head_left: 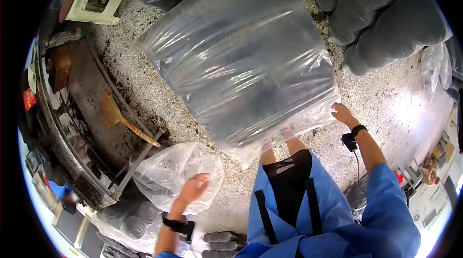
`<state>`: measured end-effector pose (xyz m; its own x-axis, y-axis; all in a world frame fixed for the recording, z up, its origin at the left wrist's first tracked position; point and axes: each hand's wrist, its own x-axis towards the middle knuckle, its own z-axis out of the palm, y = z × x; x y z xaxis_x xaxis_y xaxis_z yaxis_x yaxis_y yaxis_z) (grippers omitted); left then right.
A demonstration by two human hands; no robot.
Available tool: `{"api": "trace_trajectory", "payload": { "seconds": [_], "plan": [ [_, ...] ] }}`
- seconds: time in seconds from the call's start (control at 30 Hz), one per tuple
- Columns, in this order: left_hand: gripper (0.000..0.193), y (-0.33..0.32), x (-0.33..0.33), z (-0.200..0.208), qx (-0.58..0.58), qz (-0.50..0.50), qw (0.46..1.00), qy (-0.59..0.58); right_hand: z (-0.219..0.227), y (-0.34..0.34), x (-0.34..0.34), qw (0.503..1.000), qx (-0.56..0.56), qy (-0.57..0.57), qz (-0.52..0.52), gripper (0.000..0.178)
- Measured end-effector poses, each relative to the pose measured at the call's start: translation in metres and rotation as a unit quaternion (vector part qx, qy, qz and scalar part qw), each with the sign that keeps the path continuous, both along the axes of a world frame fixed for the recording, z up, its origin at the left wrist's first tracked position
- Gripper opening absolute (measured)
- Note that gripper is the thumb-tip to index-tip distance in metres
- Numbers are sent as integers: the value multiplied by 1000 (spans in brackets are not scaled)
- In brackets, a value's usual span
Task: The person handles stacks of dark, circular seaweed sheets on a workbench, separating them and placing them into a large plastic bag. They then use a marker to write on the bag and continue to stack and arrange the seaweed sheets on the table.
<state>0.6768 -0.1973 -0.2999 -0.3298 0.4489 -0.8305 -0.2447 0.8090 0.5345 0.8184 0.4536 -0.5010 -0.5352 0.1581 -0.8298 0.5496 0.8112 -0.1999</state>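
A large clear plastic bag (pixel 241 65) with dark grey contents lies on the speckled floor in front of me, its loose mouth spread toward my legs. My right hand (pixel 343 114) is at the bag's near right corner, fingers closed on the edge of the film. Over to the left, my left hand (pixel 195 188) hovers apart from that bag, its fingers loosely stretched and slightly blurred, with nothing visible in them. Beneath and behind it lies a crumpled clear plastic sheet or bag (pixel 164 171). Both wrists wear black bands, each with a small box close by.
Stuffed dark grey bags (pixel 386 26) are piled at the far right. A straw hand broom (pixel 120 116) rests by a metal-framed rack (pixel 72 147) on the left. A pale green stool (pixel 96 7) stands at the far left. Dark rolled bundles (pixel 224 243) lie near my feet.
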Motion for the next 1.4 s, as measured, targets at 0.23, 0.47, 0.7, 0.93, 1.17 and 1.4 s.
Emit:
{"api": "trace_trajectory", "payload": {
  "seconds": [0.23, 0.47, 0.7, 0.93, 1.17, 1.4],
  "plan": [
    [21, 20, -218, -21, -124, -159, 946, 254, -24, -24, -137, 990, 57, 71, 112, 31],
    [17, 126, -320, -186, -89, -120, 871, 468, -77, -142, -261, 994, 81, 69, 4, 84],
    [23, 181, -416, -291, -104, -34, 755, 647, -111, -145, -270, 994, 86, 18, -57, 88],
    [48, 197, -502, -348, -224, 9, 744, 629, -118, -145, -285, 993, 102, -50, -33, 92],
    [48, 194, -524, -392, -191, 51, 760, 619, -120, -154, -302, 984, 135, -112, -21, 84],
    [45, 202, -541, -407, -243, 54, 732, 634, -132, -163, -311, 949, 133, -199, 205, 85]
  ]
}}
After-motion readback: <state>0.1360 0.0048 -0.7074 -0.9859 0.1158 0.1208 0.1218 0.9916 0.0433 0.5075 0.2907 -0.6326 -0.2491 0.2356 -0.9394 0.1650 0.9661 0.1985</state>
